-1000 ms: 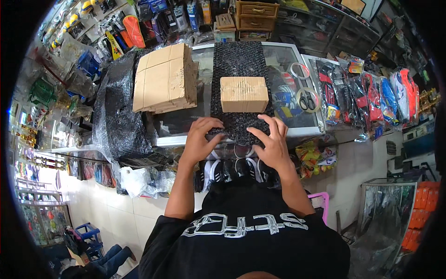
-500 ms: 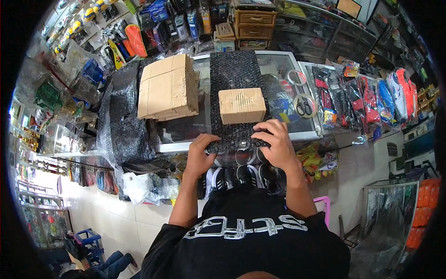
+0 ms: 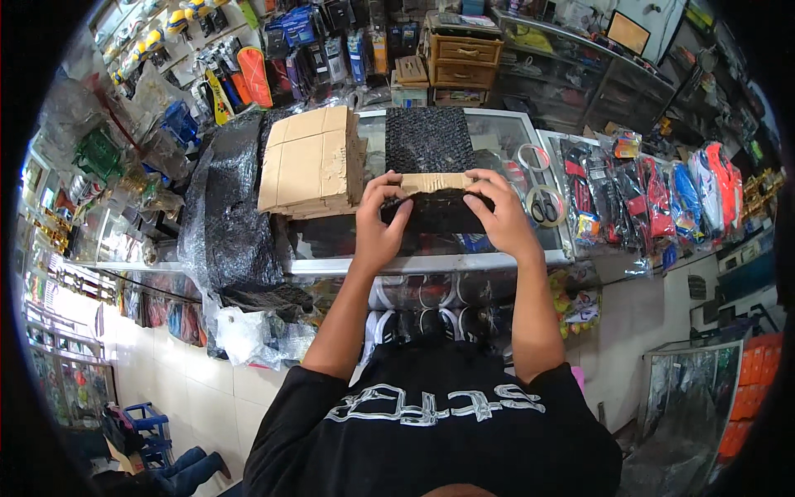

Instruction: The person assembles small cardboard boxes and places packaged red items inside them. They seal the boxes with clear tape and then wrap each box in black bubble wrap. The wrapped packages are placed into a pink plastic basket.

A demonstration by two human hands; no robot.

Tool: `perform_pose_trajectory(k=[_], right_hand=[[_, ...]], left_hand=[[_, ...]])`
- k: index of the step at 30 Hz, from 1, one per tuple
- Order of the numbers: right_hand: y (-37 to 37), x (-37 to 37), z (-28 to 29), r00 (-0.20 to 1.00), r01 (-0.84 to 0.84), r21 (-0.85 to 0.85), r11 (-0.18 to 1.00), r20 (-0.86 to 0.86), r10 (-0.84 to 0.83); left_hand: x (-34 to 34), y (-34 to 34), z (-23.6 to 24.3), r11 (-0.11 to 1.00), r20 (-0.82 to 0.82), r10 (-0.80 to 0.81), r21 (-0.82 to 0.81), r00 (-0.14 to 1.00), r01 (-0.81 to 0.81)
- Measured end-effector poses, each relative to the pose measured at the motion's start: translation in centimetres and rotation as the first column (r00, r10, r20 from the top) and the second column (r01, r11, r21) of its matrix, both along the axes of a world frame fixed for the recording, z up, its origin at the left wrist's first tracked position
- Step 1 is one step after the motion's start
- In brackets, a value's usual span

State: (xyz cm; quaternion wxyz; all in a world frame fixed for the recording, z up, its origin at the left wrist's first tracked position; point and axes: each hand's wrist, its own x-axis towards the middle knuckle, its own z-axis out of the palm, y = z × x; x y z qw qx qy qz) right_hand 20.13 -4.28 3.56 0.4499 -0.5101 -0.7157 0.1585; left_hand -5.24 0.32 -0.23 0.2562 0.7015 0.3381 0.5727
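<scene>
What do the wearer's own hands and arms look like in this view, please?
The left hand and right hand are ungloved, and the forearms are bare, with no watch or bracelet visible. Short, plain black sleeves belong to a black shirt with large silvery lettering.

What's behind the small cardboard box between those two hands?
Black bubble wrap lies on the glass counter behind the small cardboard box. Whatever sits close behind the box's lower part is hidden by the box itself.
</scene>
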Motion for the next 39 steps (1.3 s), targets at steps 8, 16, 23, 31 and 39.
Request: perform_pose_trajectory(k=[8, 16, 23, 31, 39], right_hand=[[4.1, 0.4, -4.0, 0.951, -0.063, -0.041, 0.997, -0.306, 0.048], [4.7, -0.2, -6.6, 0.849, -0.099, -0.059, 0.993, -0.526, 0.053], [4.6, -0.7, -6.7, 0.759, -0.131, -0.083, 0.988, -0.65, 0.046], [4.5, -1.0, -6.4, 0.75, -0.163, -0.108, 0.981, -0.659, 0.052], [3.1, 0.7, -3.0, 0.891, -0.072, -0.582, 0.81, -0.402, -0.21]], left_hand=[[0.6, 3.2, -3.3, 0.896, 0.416, -0.107, -0.353, 0.903, 0.269], [0.8, 2.2, -3.1, 0.995, 0.195, -0.029, 0.097, 0.98, 0.01], [1.4, -0.2, -1.6, 0.904, -0.394, 0.28, 0.416, 0.875, -0.101], [0.9, 1.5, -1.8, 0.997, -0.214, -0.064, 0.025, 0.975, 0.071], [-0.1, 2.1, -1.9, 0.94, -0.059, -0.34, -0.065, 0.939, 0.336]])
